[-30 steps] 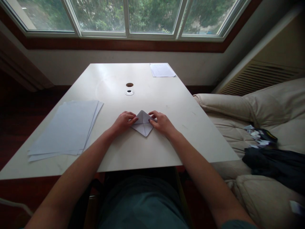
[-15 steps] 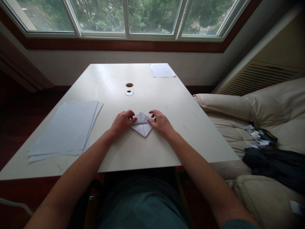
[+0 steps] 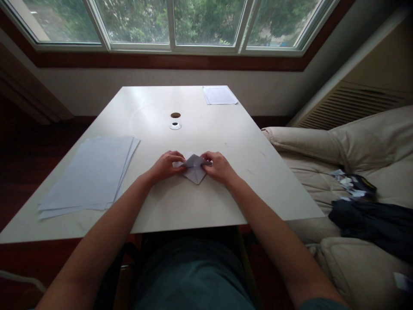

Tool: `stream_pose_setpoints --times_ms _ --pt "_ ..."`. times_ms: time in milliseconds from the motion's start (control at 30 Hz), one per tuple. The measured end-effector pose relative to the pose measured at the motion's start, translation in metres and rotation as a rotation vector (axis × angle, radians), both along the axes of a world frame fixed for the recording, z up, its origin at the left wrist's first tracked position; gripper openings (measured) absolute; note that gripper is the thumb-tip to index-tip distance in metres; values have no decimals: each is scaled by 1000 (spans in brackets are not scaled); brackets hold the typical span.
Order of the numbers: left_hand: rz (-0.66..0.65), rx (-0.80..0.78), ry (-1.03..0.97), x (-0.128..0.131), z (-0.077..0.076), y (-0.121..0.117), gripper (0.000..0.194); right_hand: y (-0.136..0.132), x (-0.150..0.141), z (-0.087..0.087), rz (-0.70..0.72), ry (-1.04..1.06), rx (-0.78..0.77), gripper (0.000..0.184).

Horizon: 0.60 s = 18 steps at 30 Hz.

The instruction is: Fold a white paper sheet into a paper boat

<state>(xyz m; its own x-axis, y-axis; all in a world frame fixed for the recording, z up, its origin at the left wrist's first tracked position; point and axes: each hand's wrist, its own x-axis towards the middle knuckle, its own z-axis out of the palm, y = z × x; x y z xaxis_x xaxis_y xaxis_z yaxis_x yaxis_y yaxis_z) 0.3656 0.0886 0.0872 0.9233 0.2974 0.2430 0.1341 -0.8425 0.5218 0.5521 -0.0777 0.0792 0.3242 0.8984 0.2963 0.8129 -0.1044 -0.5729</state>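
Note:
A small piece of folded white paper [image 3: 195,171] is on the white table [image 3: 180,202], with one pointed corner toward me and creases across its middle. My left hand [image 3: 167,165] pinches its left side between thumb and fingers. On the opposite side my right hand [image 3: 218,166] is closed on the right edge, thumb underneath or in front and fingers curled over. Both side flaps look lifted, and the fingers cover part of them.
A stack of blank white sheets [image 3: 87,172] lies at the table's left. Smaller papers [image 3: 220,95] rest at the far right corner. Near the middle back are a round hole [image 3: 175,115] and a ring-shaped grommet [image 3: 175,125]. A beige sofa [image 3: 300,142] holding dark cloth [image 3: 371,224] stands at right.
The side flaps of the folded paper have come up, and it looks narrower in front. My left fingers have closed over its left flap; my right fingers have curled in tighter.

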Motion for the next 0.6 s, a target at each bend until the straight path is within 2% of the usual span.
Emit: stream_pose_setpoints --times_ms 67,133,267,600 --pt "-109 11 73 -4 5 0 23 -2 2 3 62 -3 -21 25" --pt "-147 34 144 -7 10 -1 26 -4 6 5 111 9 -48 31" --pt "-140 51 204 -9 14 -4 27 -8 11 9 157 30 -77 31" --pt "-126 7 193 -8 9 -3 26 -13 10 19 176 38 -113 23"
